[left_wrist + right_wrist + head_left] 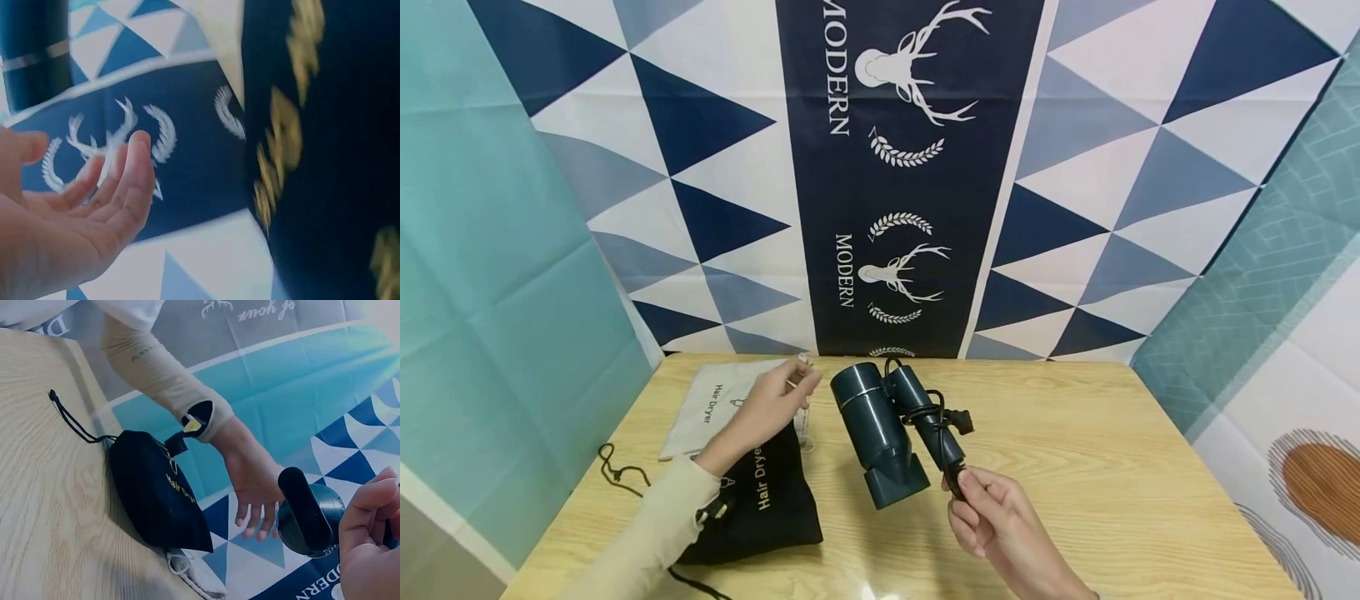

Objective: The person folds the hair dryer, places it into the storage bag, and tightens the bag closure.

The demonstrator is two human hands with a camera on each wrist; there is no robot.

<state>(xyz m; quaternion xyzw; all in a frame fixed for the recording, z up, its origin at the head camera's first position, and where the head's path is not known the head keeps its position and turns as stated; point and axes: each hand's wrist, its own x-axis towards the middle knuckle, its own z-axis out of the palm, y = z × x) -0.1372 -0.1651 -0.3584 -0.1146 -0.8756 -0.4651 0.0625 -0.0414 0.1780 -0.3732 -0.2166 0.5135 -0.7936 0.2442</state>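
Observation:
A dark teal hair dryer (pixel 868 421), its black cord (pixel 925 412) wound round the handle, is held up over the table. My right hand (pixel 1003 525) grips the lower end of that handle, where the cord comes out. To the dryer's left, my left hand (pixel 775 400) is raised above the bags, fingers loosely bent and holding nothing. The left wrist view shows the left hand (pixel 87 212) palm up, apart from the dryer (pixel 37 50). In the right wrist view the dryer's flat nozzle (pixel 306 515) faces the camera, next to the right hand (pixel 372 544).
A black drawstring bag (pixel 782 517) lettered "Hair Dryer" stands under the left forearm, its cords trailing on the wooden table (pixel 1075 433). Behind it lies a pale "Hair Dryer" bag (pixel 700 400). A patterned cloth (pixel 917 183) hangs behind the table.

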